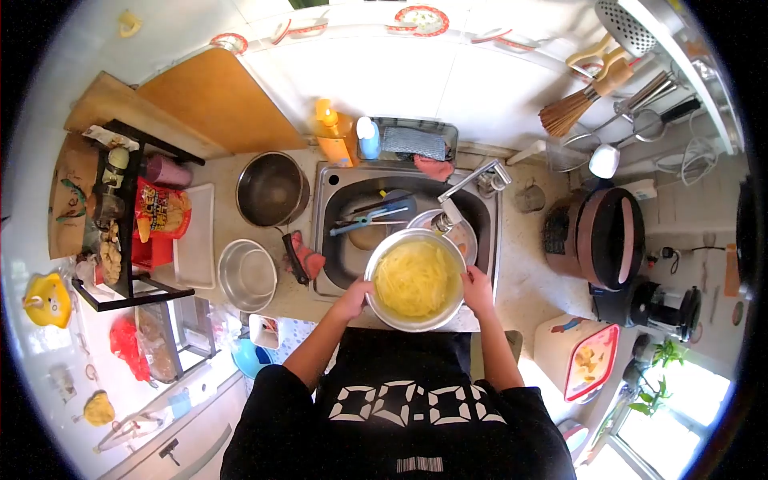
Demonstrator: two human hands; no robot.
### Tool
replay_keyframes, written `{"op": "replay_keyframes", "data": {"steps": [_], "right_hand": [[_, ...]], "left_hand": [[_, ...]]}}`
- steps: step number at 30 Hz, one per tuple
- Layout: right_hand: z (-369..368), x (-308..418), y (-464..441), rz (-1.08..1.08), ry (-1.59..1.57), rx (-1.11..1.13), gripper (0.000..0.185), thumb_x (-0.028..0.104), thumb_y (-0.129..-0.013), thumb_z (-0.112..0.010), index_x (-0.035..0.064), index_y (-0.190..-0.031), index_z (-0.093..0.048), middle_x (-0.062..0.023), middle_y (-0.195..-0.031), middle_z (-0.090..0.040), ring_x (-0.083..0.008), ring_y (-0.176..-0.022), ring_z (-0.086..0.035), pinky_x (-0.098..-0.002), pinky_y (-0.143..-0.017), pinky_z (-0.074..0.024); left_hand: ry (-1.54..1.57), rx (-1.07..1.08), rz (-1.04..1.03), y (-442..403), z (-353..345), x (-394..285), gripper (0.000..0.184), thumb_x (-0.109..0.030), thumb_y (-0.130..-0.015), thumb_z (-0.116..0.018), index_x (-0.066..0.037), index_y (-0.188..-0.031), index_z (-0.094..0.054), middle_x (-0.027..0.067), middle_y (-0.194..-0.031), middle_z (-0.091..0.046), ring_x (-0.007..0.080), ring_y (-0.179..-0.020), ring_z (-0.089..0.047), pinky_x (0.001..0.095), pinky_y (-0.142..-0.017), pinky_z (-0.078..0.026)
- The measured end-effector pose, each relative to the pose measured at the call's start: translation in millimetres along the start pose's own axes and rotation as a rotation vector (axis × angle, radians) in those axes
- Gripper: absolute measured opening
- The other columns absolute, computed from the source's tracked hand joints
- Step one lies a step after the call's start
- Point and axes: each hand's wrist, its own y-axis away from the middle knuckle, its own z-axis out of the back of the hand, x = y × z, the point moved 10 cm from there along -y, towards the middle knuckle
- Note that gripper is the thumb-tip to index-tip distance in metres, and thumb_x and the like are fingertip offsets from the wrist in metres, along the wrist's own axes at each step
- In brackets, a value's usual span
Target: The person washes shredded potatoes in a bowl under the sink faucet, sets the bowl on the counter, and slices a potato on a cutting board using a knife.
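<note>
A metal bowl (416,324) is held between both hands over the front part of the sink (326,240). Pale yellow shreds (412,278), which look like cut potato in liquid, fill it. My left hand (354,300) grips the bowl's left rim. On the opposite side, my right hand (478,290) is closed on the rim; the fingers beneath are partly hidden. Just beyond the bowl's far edge is the faucet (464,196). Behind the bowl, a partly covered plate or basin (460,234) lies in the sink. Blue-handled utensils (368,218) rest to its left.
Left of the sink are a dark-bottomed pot (273,192), an empty metal basin (248,276) and a black-handled knife or tool (296,258) on a red cloth (312,260). Bottles (334,136) stand behind the sink. A rice cooker (596,238) occupies the right counter.
</note>
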Motion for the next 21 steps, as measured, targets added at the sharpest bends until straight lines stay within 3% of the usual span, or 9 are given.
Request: {"op": "replay_keyframes", "data": {"steps": [9,11,18,21], "right_hand": [[26,-27,57,-0.047,-0.06,-0.187,0.028,0.019,-0.094,-0.062,0.0036,-0.116,-0.069,-0.0232,-0.094,-0.072,-0.0389,-0.09,-0.071,-0.0448,-0.078,-0.0547],[35,-33,70,-0.084,-0.076,-0.222,0.025,0.017,-0.094,-0.063,0.0025,-0.113,-0.069,-0.0218,-0.091,-0.073,-0.0344,-0.086,-0.073,-0.0415,-0.074,-0.0551],[65,-81,133,-0.175,-0.159,-0.333,0.025,0.019,-0.093,-0.063,0.0022,-0.11,-0.07,-0.0218,-0.089,-0.073,-0.0356,-0.083,-0.073,-0.0416,-0.072,-0.0549],[79,-109,170,-0.246,-0.182,-0.393,0.024,0.019,-0.092,-0.063,0.0009,-0.107,-0.07,-0.0224,-0.087,-0.072,-0.0331,-0.081,-0.073,-0.0402,-0.072,-0.0545]], "left_hand": [[-0.084,0.027,0.162,8,-18,15,0.046,-0.017,-0.079,-0.055,-0.001,-0.122,-0.059,0.0078,-0.102,-0.067,0.0208,-0.09,-0.065,0.0329,-0.08,-0.052],[-0.126,-0.015,0.178,7,-21,19,0.044,-0.019,-0.08,-0.055,0.002,-0.119,-0.062,0.0108,-0.103,-0.069,0.0234,-0.092,-0.067,0.0349,-0.083,-0.053],[-0.289,0.086,0.233,6,-69,37,0.042,-0.024,-0.085,-0.056,0.001,-0.117,-0.064,0.0119,-0.101,-0.07,0.0251,-0.092,-0.068,0.0378,-0.086,-0.053],[-0.331,0.136,0.289,12,-100,56,0.05,-0.026,-0.087,-0.055,0.001,-0.128,-0.059,0.0135,-0.115,-0.068,0.0266,-0.105,-0.065,0.0393,-0.097,-0.05]]}}
